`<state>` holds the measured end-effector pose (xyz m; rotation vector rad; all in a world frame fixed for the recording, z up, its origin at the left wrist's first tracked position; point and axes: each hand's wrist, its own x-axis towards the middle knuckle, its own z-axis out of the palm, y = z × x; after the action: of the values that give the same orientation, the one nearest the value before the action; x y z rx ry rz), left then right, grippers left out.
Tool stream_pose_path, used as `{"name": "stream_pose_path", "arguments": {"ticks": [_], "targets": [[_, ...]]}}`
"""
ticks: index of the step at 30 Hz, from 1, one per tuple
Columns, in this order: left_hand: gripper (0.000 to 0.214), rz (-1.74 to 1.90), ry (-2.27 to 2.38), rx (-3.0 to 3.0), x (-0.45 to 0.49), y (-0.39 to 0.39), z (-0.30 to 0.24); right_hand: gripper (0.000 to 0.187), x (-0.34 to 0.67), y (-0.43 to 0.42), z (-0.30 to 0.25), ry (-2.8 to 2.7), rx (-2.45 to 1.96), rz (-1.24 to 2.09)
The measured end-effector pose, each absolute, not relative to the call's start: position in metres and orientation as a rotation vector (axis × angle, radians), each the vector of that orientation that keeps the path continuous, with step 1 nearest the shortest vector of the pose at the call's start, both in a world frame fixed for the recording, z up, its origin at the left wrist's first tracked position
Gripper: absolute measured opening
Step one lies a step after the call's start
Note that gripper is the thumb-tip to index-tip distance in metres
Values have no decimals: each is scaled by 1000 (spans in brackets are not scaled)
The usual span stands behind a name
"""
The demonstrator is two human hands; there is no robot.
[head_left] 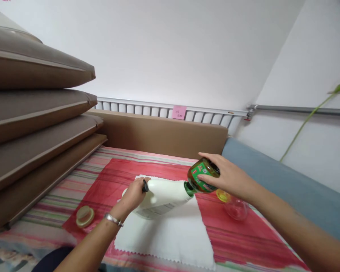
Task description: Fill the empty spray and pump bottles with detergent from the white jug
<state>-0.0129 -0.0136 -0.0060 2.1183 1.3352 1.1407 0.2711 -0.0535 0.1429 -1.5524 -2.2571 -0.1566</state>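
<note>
Head view: the left hand [136, 192] is gripping a white bottle [166, 196] over a white cloth [172, 241], its fingertips mostly hidden. The right hand [226, 173] is clasping a green-labelled jar [199, 175], tilting it at the bottle's green mouth [188, 190]; whether they are touching is hard to tell. The right forearm [283, 211] is partly hiding a clear container [237, 209].

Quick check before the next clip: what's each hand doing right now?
Left hand: closed, holding the white container.
Right hand: closed around the green-labelled jar, tilted at the container's green mouth.
</note>
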Motion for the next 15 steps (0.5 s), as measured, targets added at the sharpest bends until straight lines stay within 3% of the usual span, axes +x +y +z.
{"name": "stream_pose_path", "arguments": {"ticks": [15], "targets": [[30,1163,1354,2054,-12,-15,-10,58,280,-57,139,-2206,-1545,-93]]}}
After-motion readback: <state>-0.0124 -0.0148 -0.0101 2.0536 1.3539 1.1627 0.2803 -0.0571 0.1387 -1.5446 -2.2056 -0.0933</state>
